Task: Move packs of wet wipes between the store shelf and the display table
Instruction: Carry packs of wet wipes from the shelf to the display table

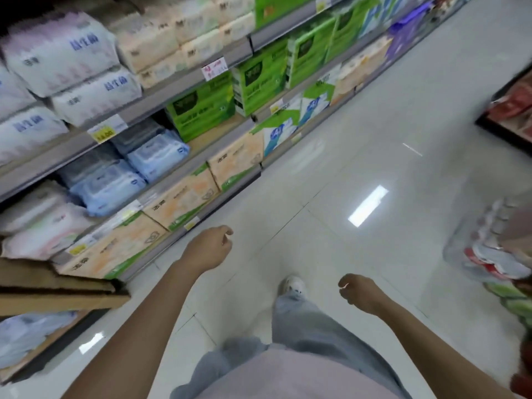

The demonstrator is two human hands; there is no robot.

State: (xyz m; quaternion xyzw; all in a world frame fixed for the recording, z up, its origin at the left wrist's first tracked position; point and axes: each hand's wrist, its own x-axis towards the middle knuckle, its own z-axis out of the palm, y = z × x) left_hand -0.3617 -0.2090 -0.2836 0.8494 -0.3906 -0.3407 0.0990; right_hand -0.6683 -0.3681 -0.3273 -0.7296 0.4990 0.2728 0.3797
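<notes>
Green boxes (259, 79), glossy tiled floor (374, 125).

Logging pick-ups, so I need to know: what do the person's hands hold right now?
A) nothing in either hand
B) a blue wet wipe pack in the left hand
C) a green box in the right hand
A: the left hand and right hand are both loosely curled and hold nothing, and the blue wet wipe packs lie on the shelf.

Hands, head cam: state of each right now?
Left hand: open, fingers loosely curled, holding nothing.
Right hand: open, fingers loosely curled, holding nothing.
</notes>
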